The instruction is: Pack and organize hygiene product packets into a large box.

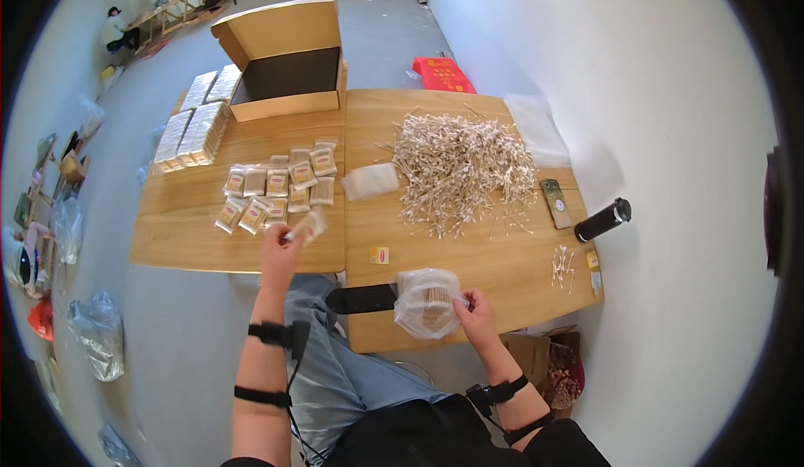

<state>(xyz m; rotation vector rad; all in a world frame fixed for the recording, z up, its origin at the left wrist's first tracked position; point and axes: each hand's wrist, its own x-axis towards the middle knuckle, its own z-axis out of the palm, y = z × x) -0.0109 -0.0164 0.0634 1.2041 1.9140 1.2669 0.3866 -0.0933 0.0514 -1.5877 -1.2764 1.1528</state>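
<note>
Bright, fairly even light covers the bench (494,270), with a soft shadow on the right-hand wall (670,132) and pale glare on the clear bag (427,287); the packet (312,226) in the left hand (281,251) is blurred, the fisheye bows straight edges, and black fills the corners

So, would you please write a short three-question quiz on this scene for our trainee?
1. Which hand grips the translucent bag at the near edge of the table?
2. True or false: the large cardboard box stands open.
3. Fill in: between the swab pile and the black bottle lies a ____.

Key:
1. The right hand.
2. True.
3. Phone.
</note>
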